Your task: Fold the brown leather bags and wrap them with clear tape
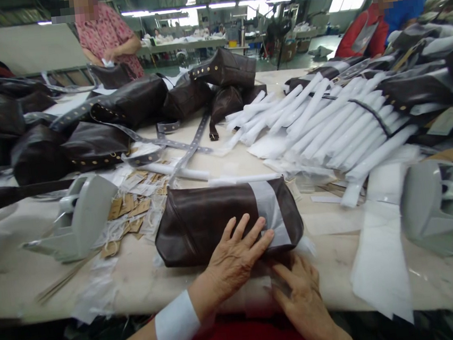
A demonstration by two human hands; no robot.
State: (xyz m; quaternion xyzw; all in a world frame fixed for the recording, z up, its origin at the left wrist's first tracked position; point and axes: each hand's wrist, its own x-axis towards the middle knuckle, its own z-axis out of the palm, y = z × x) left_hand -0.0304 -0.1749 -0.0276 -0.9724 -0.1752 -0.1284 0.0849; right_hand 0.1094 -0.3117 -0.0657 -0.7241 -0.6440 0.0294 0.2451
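A dark brown leather bag [222, 213] lies on its side at the table's front edge. A pale translucent band [269, 208] is wrapped around its right part. My left hand [234, 252] rests flat on the bag with fingers spread, the fingertips reaching onto the band. Below the bag's lower right edge is my right hand [300, 288], its fingers curled and partly hidden under the bag. Something thin and translucent is near its thumb; whether the fingers grip it is unclear. White cloth covers my left wrist.
Grey tape dispensers [83, 221] stand left and right. Near the left one lie brown paper tags [134, 205]. White rolls [326, 123] are heaped at back right, with dark bags [132, 101] piled at back left. White sheets [382, 251] hang over the front edge. People work across the table.
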